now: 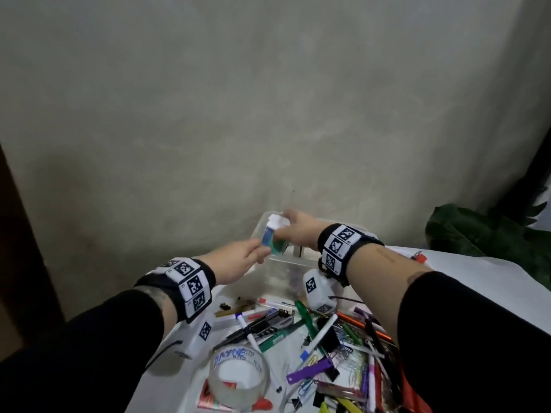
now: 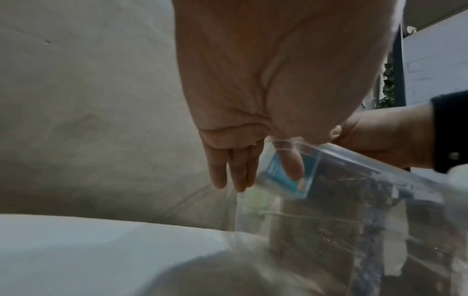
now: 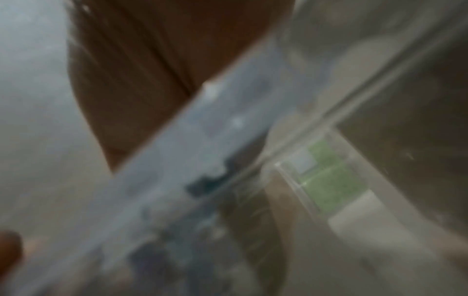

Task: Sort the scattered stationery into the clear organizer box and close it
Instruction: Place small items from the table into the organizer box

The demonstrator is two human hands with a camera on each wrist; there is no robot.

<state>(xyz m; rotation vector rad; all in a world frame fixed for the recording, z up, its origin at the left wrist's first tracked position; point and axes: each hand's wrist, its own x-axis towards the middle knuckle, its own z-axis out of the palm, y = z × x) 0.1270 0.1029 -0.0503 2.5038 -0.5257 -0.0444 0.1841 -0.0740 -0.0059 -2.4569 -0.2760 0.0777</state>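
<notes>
Both hands meet over the far left corner of the clear organizer box point(image 1: 298, 265), which sits open on the table's far side beyond the scattered stationery point(image 1: 322, 338). The left hand point(image 1: 238, 260) and the right hand point(image 1: 298, 231) each pinch an end of 1 small blue-and-white eraser point(image 1: 269, 235). I'd say lower it squarely into a corner compartment before letting go; which compartment, I can't tell.

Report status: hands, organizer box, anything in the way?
Both hands on blue-green item over clear box. Box open. Stationery pile still on table.
</notes>
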